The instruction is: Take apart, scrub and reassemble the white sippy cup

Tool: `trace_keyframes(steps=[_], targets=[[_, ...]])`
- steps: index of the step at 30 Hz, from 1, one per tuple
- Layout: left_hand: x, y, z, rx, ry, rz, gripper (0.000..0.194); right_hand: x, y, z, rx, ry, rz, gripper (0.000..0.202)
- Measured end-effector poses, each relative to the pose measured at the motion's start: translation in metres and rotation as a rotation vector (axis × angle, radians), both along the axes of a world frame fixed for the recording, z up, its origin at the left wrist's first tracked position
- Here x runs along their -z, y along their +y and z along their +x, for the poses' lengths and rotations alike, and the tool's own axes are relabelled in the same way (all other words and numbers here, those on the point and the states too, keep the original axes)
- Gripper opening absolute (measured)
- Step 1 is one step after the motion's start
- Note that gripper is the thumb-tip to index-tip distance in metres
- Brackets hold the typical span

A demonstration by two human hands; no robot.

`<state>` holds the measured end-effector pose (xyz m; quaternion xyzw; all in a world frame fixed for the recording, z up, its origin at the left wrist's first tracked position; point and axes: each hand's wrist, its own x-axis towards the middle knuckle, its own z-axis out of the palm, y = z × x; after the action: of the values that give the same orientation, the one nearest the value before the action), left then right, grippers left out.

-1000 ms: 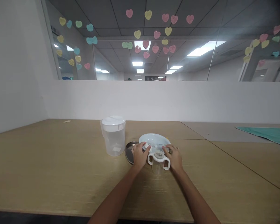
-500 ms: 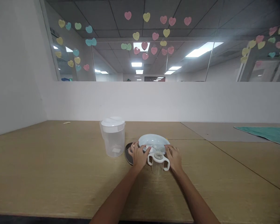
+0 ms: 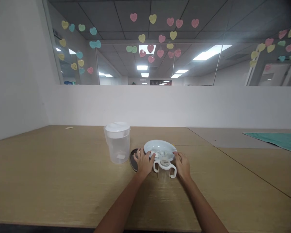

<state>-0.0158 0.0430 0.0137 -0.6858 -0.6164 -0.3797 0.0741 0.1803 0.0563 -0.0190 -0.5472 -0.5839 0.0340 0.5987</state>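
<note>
A pale blue oval bowl (image 3: 157,143) lies in front of me, with a white piece (image 3: 154,154) and clear parts inside. At its near left rim is my left hand (image 3: 145,164), fingers bent over the edge and thumb beside the white piece. My right hand (image 3: 183,165) pinches the bowl's right rim, its fingertips partly hidden. Between my hands, nearer to me, a clear bottle (image 3: 164,174) without a lid stands upright in a white two-handled holder (image 3: 174,171). Partly covered by my left hand is a dark round dish (image 3: 133,161).
A translucent pitcher (image 3: 118,145) with a white lid stands left of the dish. On the wooden table (image 3: 63,181) a small pale scrap (image 3: 69,127) lies far left. A green cloth (image 3: 276,140) is at the far right. A white wall (image 3: 160,105) rises behind.
My right hand has shifted very slightly right and down along the bowl's rim. My left thumb has moved a little, and the clear parts in the bowl show more plainly.
</note>
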Motion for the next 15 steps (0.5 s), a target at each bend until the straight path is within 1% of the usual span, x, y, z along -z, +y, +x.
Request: trace_keyframes(steps=[4, 7, 10, 11, 13, 15], targets=[[0.004, 0.001, -0.003, -0.012, 0.099, 0.149, 0.033, 0.002, 0.001, 0.0, 0.0, 0.014, 0.002, 0.057], [0.005, 0.002, -0.004, -0.017, 0.13, 0.218, 0.032, 0.002, 0.001, 0.0, 0.003, 0.02, -0.001, 0.057], [0.003, 0.0, -0.005, -0.028, 0.151, 0.268, 0.031, 0.001, -0.001, 0.0, 0.005, 0.028, -0.015, 0.057], [0.001, -0.001, -0.006, -0.018, 0.164, 0.289, 0.031, 0.0, -0.001, 0.0, 0.003, 0.036, -0.021, 0.057], [-0.005, -0.004, -0.009, 0.045, 0.209, 0.365, 0.029, -0.001, -0.003, -0.001, -0.004, 0.062, -0.033, 0.056], [-0.011, -0.005, -0.016, 0.109, 0.237, 0.508, 0.027, -0.003, -0.006, -0.003, -0.011, 0.113, -0.05, 0.055]])
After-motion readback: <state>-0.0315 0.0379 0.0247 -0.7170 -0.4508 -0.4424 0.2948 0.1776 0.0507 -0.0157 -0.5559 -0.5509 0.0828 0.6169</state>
